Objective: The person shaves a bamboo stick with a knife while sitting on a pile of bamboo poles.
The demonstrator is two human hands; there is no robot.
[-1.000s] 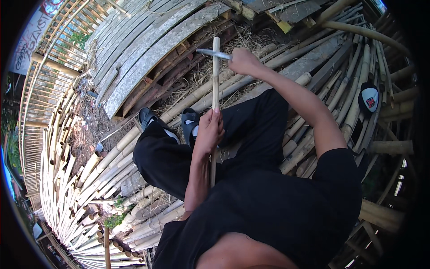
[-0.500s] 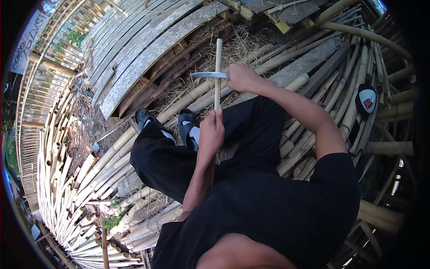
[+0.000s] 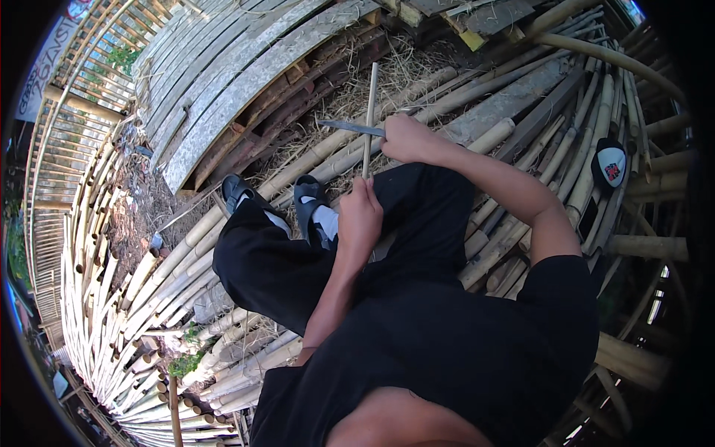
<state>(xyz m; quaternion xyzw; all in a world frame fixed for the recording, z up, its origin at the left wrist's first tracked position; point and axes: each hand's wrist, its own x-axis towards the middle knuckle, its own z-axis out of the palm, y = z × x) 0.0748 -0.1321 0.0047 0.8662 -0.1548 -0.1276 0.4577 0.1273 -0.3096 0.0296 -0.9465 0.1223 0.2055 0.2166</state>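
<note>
The left hand [image 3: 361, 214] holds a pale strip [image 3: 372, 93] pointing just past twelve o'clock; the right hand [image 3: 408, 140] grips a knife [image 3: 345, 126] aimed just past nine. Within the last second the knife has shifted toward six, so work seems nearer the left hand.

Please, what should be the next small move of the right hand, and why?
I would have the right hand move the knife toward the far end of the bamboo strip: the blade crosses the strip not far beyond the left hand, which grips it, so more space seems safer.
</note>
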